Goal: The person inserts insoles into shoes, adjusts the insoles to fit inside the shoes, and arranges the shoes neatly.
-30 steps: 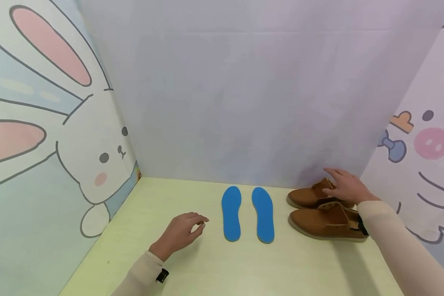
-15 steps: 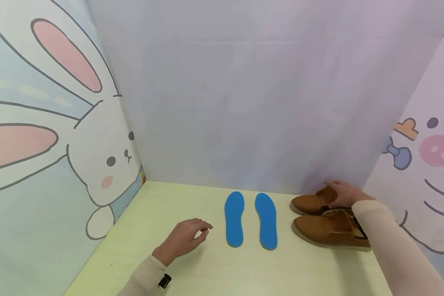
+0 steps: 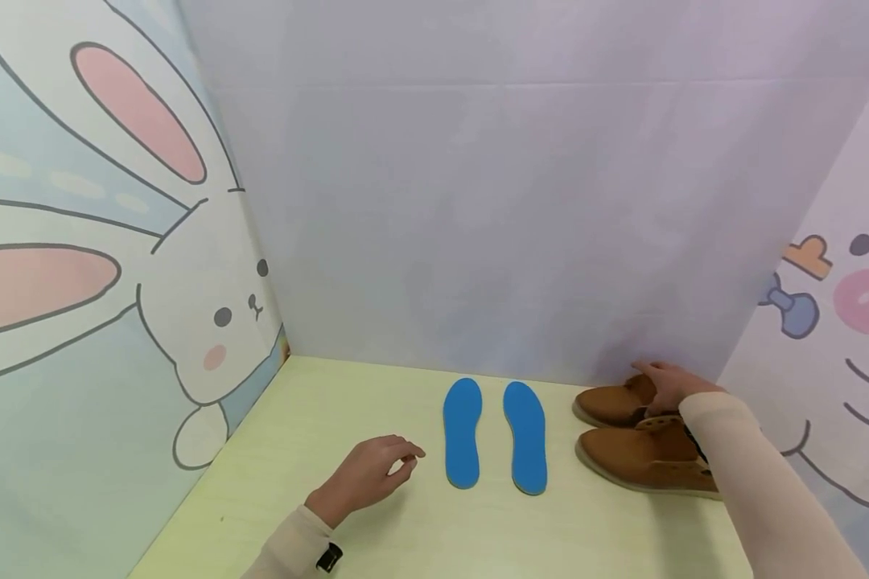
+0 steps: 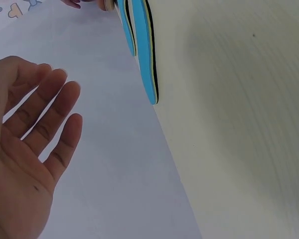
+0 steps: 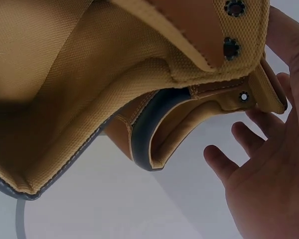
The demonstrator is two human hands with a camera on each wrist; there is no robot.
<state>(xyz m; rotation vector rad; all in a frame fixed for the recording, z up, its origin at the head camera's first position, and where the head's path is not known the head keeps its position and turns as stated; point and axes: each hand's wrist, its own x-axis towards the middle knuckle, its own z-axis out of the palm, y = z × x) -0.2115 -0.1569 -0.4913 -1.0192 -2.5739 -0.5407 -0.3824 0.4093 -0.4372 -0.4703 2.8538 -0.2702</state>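
Two brown lace-up shoes without laces stand side by side at the right in the head view. My right hand [image 3: 672,388] reaches over the near shoe [image 3: 640,458] and grips the far shoe [image 3: 608,404] around its upper, thumb on the near side. In the right wrist view, the far shoe's collar [image 5: 157,129] lies beside the fingers, partly hidden by the near shoe [image 5: 114,74]. My left hand [image 3: 365,474] hovers above the table with relaxed fingers, holding nothing. Right of it lie two blue insoles, a left one [image 3: 463,434] and a right one [image 3: 527,438].
A pale yellow table [image 3: 376,402] carries everything. A plain grey-lilac wall sheet [image 3: 478,241] rises along its back edge, close behind the far shoe. Side panels with a printed rabbit [image 3: 210,338] and a pig [image 3: 865,297] border the left and right.
My right hand has come down from above the shoes and taken hold of the far shoe. My left hand stays almost in place. The head view has shifted slightly.
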